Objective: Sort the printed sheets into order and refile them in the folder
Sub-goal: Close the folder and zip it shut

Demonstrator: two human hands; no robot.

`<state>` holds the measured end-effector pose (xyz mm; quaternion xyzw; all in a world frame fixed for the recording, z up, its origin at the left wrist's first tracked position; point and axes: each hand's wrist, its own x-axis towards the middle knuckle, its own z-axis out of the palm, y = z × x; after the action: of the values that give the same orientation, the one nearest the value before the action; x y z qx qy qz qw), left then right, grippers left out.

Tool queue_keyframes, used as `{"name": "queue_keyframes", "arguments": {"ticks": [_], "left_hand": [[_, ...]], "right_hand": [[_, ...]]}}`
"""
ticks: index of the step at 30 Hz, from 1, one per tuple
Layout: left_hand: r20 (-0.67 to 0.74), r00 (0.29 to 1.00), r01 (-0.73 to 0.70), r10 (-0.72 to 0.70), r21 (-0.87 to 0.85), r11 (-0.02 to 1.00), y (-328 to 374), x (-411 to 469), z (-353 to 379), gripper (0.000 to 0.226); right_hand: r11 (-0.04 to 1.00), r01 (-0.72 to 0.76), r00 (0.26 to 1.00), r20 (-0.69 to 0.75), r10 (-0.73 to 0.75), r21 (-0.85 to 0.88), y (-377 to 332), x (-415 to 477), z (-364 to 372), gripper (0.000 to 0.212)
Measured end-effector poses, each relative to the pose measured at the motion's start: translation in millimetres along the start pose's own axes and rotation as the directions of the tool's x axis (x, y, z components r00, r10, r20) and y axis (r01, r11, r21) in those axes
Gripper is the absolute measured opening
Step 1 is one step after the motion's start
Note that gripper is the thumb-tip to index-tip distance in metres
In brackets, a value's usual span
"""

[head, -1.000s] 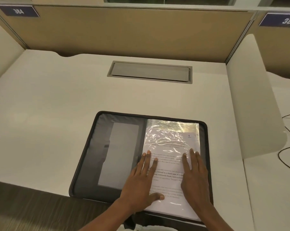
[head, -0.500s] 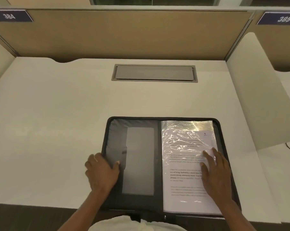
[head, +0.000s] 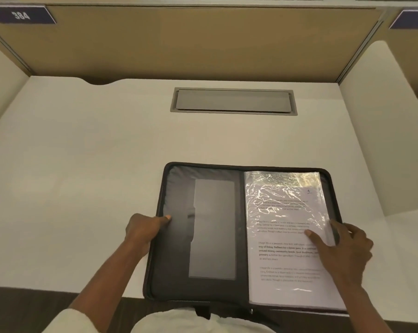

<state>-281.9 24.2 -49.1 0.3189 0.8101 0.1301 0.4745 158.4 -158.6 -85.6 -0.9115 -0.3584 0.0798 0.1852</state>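
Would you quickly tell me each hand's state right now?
Left hand: grips the folder by its left edge.
Right hand: grips its right edge, thumb on the sheets.

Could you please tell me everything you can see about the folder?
The folder is a dark, zip-edged fabric case lying open flat on the desk. Its left side has a grey pocket; its right holds printed sheets in glossy sleeves. The left hand grips its left edge, the right hand its right edge.

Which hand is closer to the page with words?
Right. The right hand has its thumb on the page; the left hand grips the folder at its left edge.
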Motion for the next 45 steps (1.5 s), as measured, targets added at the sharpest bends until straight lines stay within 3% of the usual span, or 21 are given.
{"name": "queue_keyframes", "arguments": {"ticks": [2, 11, 19, 23, 26, 29, 31, 34, 37, 40, 42, 45], "left_hand": [[0.007, 0.999, -0.048, 0.048, -0.025, 0.999, 1.6, -0.4, -4.6, 0.036], [-0.151, 0.928, -0.336, 0.34, 0.053, 0.94, 59.0, -12.0, -55.1, 0.025], [0.039, 0.874, -0.476, 0.484, -0.127, 0.87, 137.4, -53.8, -89.4, 0.013], [0.142, 0.815, -0.53, 0.562, -0.208, 0.822, 162.4, -83.1, -77.2, 0.023], [0.264, 0.725, -0.588, 0.636, -0.243, 0.771, 168.6, -97.1, -54.8, 0.038], [0.355, 0.637, -0.651, 0.684, -0.227, 0.724, 164.5, -99.5, -21.6, 0.082], [0.405, 0.627, -0.665, 0.666, -0.166, 0.728, 159.6, -101.1, 3.0, 0.113], [0.424, 0.597, -0.698, 0.681, -0.144, 0.702, 151.8, -110.2, 41.8, 0.119], [0.351, 0.602, -0.72, 0.717, -0.15, 0.678, 144.7, -116.1, 84.4, 0.119], [0.305, 0.615, -0.773, 0.727, 0.05, 0.633, 140.1, -114.0, 130.8, 0.125], [0.31, 0.622, -0.783, 0.719, 0.26, 0.565, 137.7, -115.3, 158.4, 0.128], [0.311, 0.643, -0.746, 0.699, 0.458, 0.483, 131.8, -114.1, 196.5, 0.13]], "right_hand": [[1.0, 0.015, 1.0, 0.025, -0.015, -0.002, -0.7, 6.3, -1.0, 0.08], [0.987, 0.107, 0.991, 0.068, -0.116, 0.119, -53.2, 18.6, 23.2, 0.069], [0.977, 0.16, 0.983, 0.068, -0.17, 0.139, -112.3, 46.0, 60.0, 0.059], [0.968, 0.185, 0.977, 0.072, -0.2, 0.172, -133.9, 58.3, 74.1, 0.057], [0.947, 0.171, 0.977, 0.081, -0.199, 0.272, -143.1, 67.4, 77.5, 0.054], [0.907, 0.108, 0.982, 0.1, -0.162, 0.406, -147.9, 74.4, 74.3, 0.047], [0.859, 0.043, 0.989, 0.101, -0.11, 0.51, -147.7, 79.0, 68.2, 0.035], [0.831, -0.089, 0.977, 0.211, -0.034, 0.549, -141.5, 88.4, 55.4, 0.02], [0.782, -0.192, 0.943, 0.332, -0.019, 0.592, -133.6, 94.9, 44.2, 0.015], [0.681, -0.284, 0.919, 0.395, -0.009, 0.675, -133.0, 96.4, 32.1, 0.009], [0.578, -0.36, 0.897, 0.442, -0.001, 0.732, -134.1, 95.0, 24.2, 0.018], [0.522, -0.404, 0.878, 0.478, -0.009, 0.751, -132.6, 91.8, 19.4, 0.03]]}}
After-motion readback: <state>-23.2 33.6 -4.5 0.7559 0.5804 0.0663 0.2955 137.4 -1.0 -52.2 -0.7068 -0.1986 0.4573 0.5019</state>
